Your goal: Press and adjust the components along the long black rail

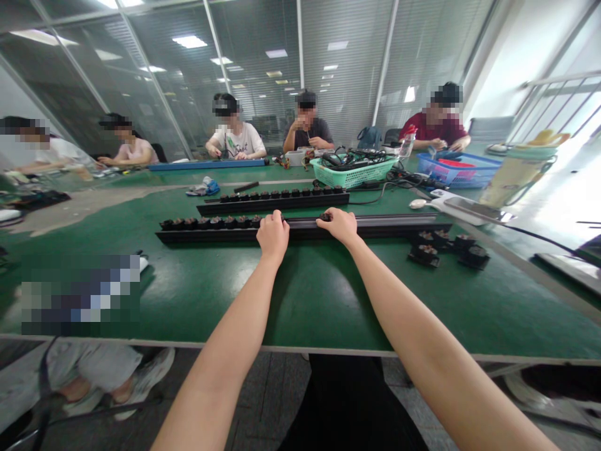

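Observation:
A long black rail (375,230) lies across the green table in front of me, with a row of small black modules (216,222) seated along its left part. My left hand (273,238) is closed at the right end of that row, its fingers curled over the rail; what they grip is mostly hidden. Farther right, my right hand (342,225) pinches a small black module (323,217) at the rail's channel. Whether that module touches the rail I cannot tell. Several loose modules (427,252) lie by the rail's right end.
Behind stands a second black rail (277,203) filled with modules. Farther back are a green basket (354,175) of cables, a blue basket (469,175) and a blue bar (209,165). A white tray (460,207) lies right. Several people sit across the table (319,300).

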The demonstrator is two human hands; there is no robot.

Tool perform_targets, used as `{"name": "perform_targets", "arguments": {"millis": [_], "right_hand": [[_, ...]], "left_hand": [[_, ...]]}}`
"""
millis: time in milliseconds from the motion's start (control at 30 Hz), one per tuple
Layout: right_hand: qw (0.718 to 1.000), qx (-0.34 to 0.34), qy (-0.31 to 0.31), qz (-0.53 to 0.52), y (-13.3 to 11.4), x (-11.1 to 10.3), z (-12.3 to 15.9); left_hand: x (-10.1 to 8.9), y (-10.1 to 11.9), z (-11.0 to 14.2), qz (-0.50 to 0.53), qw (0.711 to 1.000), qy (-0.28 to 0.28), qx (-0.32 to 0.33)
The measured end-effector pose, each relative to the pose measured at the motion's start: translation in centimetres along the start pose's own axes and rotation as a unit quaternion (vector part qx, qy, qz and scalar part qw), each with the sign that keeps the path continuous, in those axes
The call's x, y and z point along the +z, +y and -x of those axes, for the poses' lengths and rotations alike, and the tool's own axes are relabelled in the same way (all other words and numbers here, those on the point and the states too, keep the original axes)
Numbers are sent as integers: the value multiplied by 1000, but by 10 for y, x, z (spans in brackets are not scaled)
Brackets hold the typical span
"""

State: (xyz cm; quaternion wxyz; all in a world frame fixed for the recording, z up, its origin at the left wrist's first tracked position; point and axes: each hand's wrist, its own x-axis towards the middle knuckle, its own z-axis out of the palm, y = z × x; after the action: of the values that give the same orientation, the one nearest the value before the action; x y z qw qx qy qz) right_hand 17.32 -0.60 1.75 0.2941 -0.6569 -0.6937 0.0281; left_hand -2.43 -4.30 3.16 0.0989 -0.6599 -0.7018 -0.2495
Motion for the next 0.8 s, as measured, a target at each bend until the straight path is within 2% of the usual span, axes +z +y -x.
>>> {"name": "perform_targets", "arguments": {"millis": [800], "right_hand": [[1000,1,10,8,0,4,0]], "left_hand": [[2,0,0,3,1000,12,5]]}}
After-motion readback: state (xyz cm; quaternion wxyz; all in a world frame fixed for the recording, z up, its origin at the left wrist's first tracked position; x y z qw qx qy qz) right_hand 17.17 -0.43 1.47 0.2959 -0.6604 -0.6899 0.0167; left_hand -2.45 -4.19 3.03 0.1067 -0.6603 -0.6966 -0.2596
